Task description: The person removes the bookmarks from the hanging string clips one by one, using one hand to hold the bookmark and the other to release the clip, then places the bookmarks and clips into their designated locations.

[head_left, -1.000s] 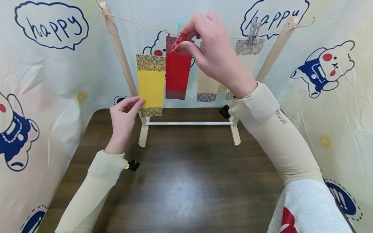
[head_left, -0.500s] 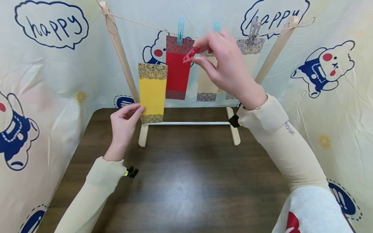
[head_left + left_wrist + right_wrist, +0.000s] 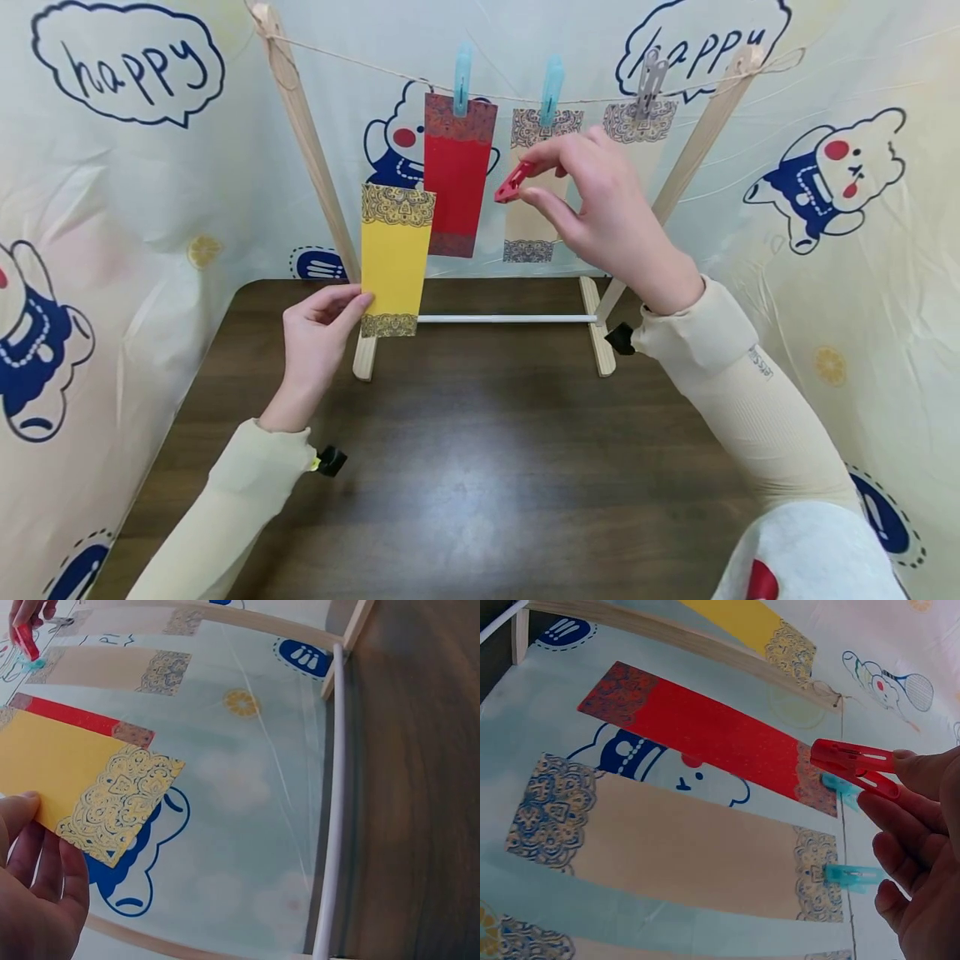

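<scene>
My left hand (image 3: pixel 318 342) pinches the lower left edge of a yellow card (image 3: pixel 395 258) with patterned bands at both ends. The card is held upright, off the string, and overlaps the left edge of a hanging red card (image 3: pixel 459 179). Between thumb and fingers, my right hand (image 3: pixel 607 200) holds a red clothespin (image 3: pixel 513 183) in front of a beige card (image 3: pixel 528 212). In the right wrist view the clothespin (image 3: pixel 855 765) is gripped by its handle ends. A blue clothespin (image 3: pixel 462 83) fastens the red card to the string, and another blue clothespin (image 3: pixel 552 92) fastens the beige one.
The string (image 3: pixel 360 62) runs between two wooden posts (image 3: pixel 300 125). A grey clothespin (image 3: pixel 651 83) holds a second beige card (image 3: pixel 633 146) at the right. A white rod (image 3: pixel 502 319) joins the stand's feet above the brown table (image 3: pixel 465 467). Printed cloth (image 3: pixel 150 183) surrounds it.
Both hands have come down and away from the string, the left with the yellow card, the right with the red clothespin. The blue clothespins, hidden before by the right hand, now show.
</scene>
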{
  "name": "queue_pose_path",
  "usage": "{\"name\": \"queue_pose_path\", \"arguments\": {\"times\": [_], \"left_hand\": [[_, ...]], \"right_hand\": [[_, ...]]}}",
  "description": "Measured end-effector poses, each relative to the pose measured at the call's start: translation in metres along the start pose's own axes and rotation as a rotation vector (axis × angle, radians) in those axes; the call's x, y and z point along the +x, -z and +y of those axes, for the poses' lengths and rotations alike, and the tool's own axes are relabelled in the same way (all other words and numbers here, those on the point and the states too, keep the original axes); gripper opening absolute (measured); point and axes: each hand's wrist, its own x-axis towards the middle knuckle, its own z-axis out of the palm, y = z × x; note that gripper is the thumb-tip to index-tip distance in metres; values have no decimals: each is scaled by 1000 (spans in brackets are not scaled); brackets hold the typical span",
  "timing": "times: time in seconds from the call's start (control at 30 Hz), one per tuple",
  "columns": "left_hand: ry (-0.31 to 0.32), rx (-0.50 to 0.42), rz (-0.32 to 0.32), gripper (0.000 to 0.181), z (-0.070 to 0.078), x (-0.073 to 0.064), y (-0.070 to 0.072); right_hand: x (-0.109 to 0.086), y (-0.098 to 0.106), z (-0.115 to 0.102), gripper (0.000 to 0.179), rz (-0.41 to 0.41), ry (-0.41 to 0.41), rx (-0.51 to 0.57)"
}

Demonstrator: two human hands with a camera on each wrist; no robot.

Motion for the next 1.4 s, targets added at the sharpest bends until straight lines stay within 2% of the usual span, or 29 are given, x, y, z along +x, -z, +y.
{"name": "queue_pose_path", "arguments": {"times": [0.23,0.47,0.7,1.0,1.4], "left_hand": [[13,32,-24,29,-2,-7,4],[31,43,-58,29,-6,-15,4],[67,70,-81,29,-11,-24,4],[67,56,-74,26,-17,-35,4],[104,85,-119,22,-27,-48,4]], "right_hand": [[-17,-1,9,38,-6,7,38],[-40,0,19,45,-10,-53,55],[-61,3,27,44,-3,-42,52],[-86,2,32,40,-31,-95,56],[-120,-3,42,36,-47,-203,17]]}}
